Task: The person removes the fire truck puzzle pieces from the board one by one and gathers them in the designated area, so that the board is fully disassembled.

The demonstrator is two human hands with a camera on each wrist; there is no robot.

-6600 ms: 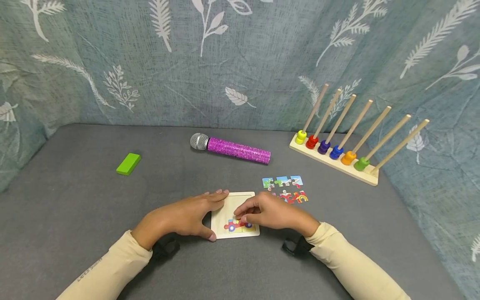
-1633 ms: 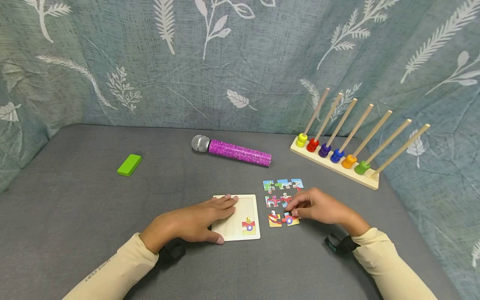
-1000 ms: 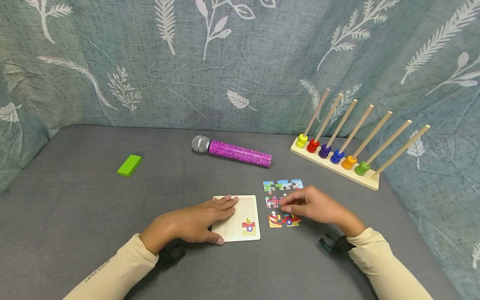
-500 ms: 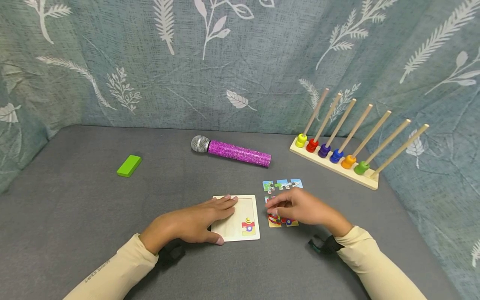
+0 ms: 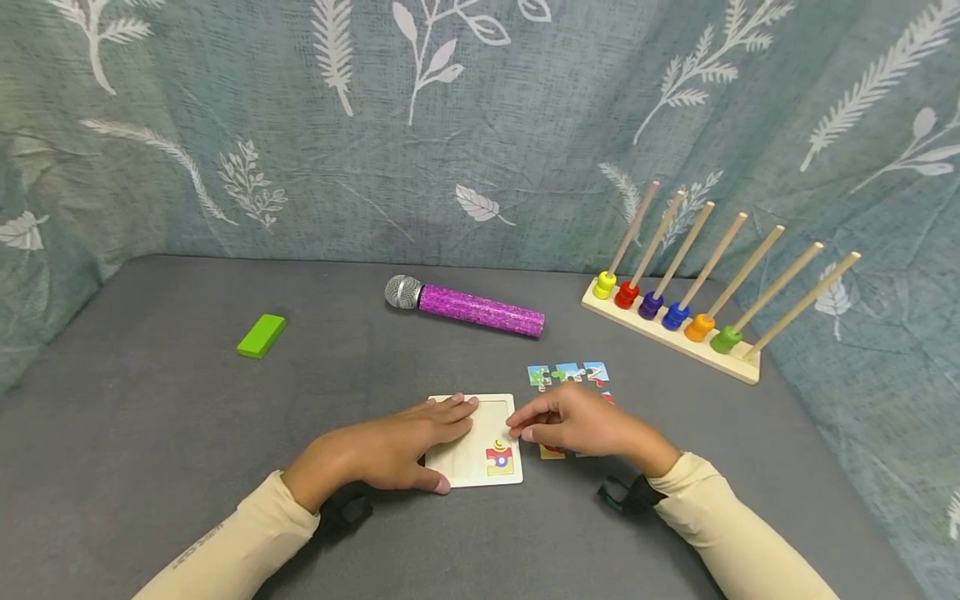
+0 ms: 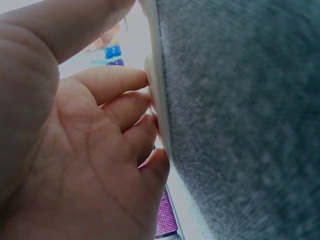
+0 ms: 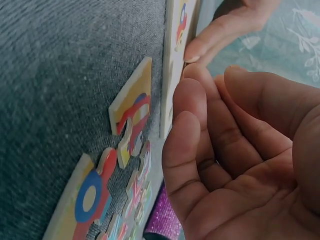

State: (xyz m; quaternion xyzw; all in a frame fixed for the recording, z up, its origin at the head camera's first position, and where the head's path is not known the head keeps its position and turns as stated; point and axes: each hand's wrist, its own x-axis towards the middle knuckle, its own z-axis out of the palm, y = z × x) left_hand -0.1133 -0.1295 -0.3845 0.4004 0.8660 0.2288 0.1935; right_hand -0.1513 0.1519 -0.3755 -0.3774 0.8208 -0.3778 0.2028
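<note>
My left hand [image 5: 382, 442] rests on the left side of a small wooden puzzle tray [image 5: 491, 412], thumb at its near edge. In the left wrist view its fingertips [image 6: 142, 77] meet the tray's rim. One jigsaw piece [image 5: 499, 462], red and yellow with a blue wheel, lies in the tray's near right corner. My right hand [image 5: 585, 421] hovers at the tray's right edge, fingers loosely bent. The right wrist view shows nothing between its thumb and fingers. Beneath and beyond it lie rows of loose jigsaw pieces [image 5: 567, 372], partly hidden by the hand.
A microphone with a purple glittery handle [image 5: 480, 311] lies behind the tray. To the far left is a green block [image 5: 261, 336]. A wooden peg stand [image 5: 675, 340] with coloured beads rises at the back right, near the patterned curtain [image 5: 300, 150].
A car piece that lay in the tray beside the wheel piece is now out among the loose pieces. My right hand has since left it and moved left to the tray. The left hand stays on the tray.
</note>
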